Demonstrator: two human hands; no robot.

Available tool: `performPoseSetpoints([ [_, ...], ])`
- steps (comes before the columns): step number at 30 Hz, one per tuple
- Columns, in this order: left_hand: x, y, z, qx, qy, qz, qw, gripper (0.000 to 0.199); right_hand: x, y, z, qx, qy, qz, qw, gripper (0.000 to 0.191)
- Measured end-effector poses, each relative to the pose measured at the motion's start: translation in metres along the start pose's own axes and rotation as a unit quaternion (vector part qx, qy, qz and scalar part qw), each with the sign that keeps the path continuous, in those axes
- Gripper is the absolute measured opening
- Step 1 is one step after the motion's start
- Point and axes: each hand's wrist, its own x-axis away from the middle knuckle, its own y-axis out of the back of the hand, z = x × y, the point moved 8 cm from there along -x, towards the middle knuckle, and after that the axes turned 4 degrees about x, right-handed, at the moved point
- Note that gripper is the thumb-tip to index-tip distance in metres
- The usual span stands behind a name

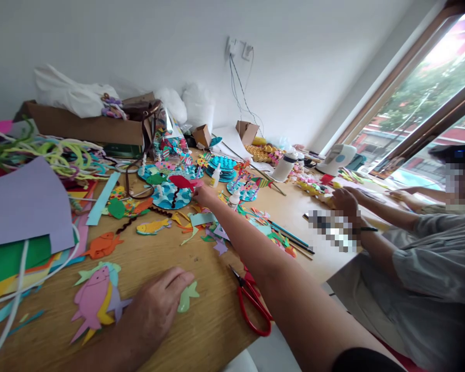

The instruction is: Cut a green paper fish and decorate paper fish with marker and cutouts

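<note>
My left hand point(155, 307) rests low over the table, its fingers together on a pale green paper fish point(186, 297) whose tail sticks out. Left of it lie stacked fish cutouts, a pink one point(95, 294) on top. My right hand point(203, 196) reaches far forward, its fingers closed at the pink tail end of a red fish point(181, 183) above a blue patterned disc point(170, 196). A dark twisted stem hangs below that fish. Between my arms are red-handled scissors point(251, 307), slightly open.
Glue bottles point(216, 176) stand near the discs. Paper scraps point(217, 243) and pencils point(290, 235) lie mid-table. Purple paper point(27, 201) and pipe cleaners point(50, 155) fill the left. At right, a person in grey point(437, 258) works with both hands; another person's hand is beyond.
</note>
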Motion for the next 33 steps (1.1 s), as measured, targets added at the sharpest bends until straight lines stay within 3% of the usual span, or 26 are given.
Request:
performPoseSetpoints([
  [5,-0.002,0.006,-0.002,0.005,-0.014,-0.015,1.0,0.045,0.0,0.006,-0.009,-0.002,-0.032,-0.007,0.999,0.022],
  [13,0.007,-0.008,0.011,0.044,0.015,-0.005,0.999,0.044,0.017,0.02,-0.021,-0.038,-0.067,-0.009,0.997,0.028],
  [18,0.007,-0.006,0.01,0.037,-0.006,-0.015,0.999,0.043,0.027,0.02,-0.026,-0.057,-0.089,0.01,0.994,0.029],
  [27,0.009,-0.006,0.013,0.023,-0.003,-0.007,1.0,0.042,0.031,0.024,-0.022,-0.05,-0.079,0.0,0.996,0.034],
  [30,0.007,-0.003,0.014,0.008,-0.001,-0.004,1.0,0.042,0.044,0.037,-0.016,-0.036,-0.053,-0.023,0.998,0.034],
  [33,0.005,0.001,0.012,-0.011,-0.021,-0.01,1.0,0.037,0.079,0.053,-0.012,-0.02,-0.032,-0.043,0.998,0.03],
])
